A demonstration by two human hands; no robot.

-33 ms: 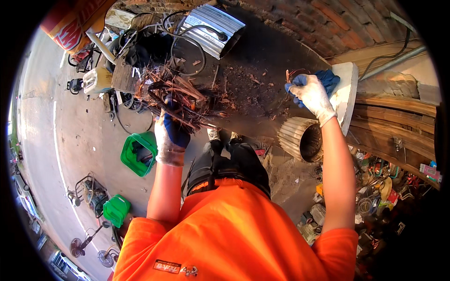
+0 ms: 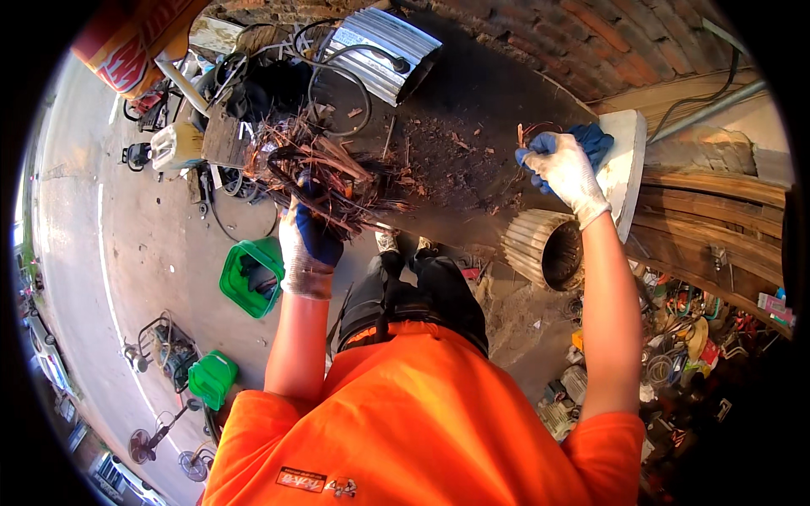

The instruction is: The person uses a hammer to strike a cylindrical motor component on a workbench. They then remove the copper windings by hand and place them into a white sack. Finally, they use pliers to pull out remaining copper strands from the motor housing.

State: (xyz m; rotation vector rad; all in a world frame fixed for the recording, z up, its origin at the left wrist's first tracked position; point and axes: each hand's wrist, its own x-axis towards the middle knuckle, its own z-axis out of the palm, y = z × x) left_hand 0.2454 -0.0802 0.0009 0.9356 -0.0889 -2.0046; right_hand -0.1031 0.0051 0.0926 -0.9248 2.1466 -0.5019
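Head camera view, looking down: a person in an orange shirt (image 2: pixel 422 413) stands at the near edge of a dark bench (image 2: pixel 485 93), with a brick wall (image 2: pixel 607 51) along its far edge. Toward the bench's left end, by the near edge, lies a bristling tangle of coppery wire and brown strips (image 2: pixel 337 173). The left hand (image 2: pixel 314 236), in a white and blue glove, grips the near side of this tangle, its fingers partly hidden among the strands. The right hand (image 2: pixel 561 164), gloved alike, is raised near the bench's right end, its fingers pinched narrowly around a few thin copper wires (image 2: pixel 521 135) that poke out from the tips. Just behind it is a bunched blue cloth or glove (image 2: pixel 597 145), beside a pale slab (image 2: pixel 626 139) at the right end. Brown crumbs (image 2: pixel 460 143) litter the middle of the bench. At the far edge, left of centre, lies a silvery ribbed metal casing (image 2: pixel 375 51), with a black cable (image 2: pixel 364 83) looping across it. A ribbed metal drum (image 2: pixel 525 246) sits by the near right corner; its support cannot be made out. On the ground at left stands an open green bucket (image 2: pixel 229 282).
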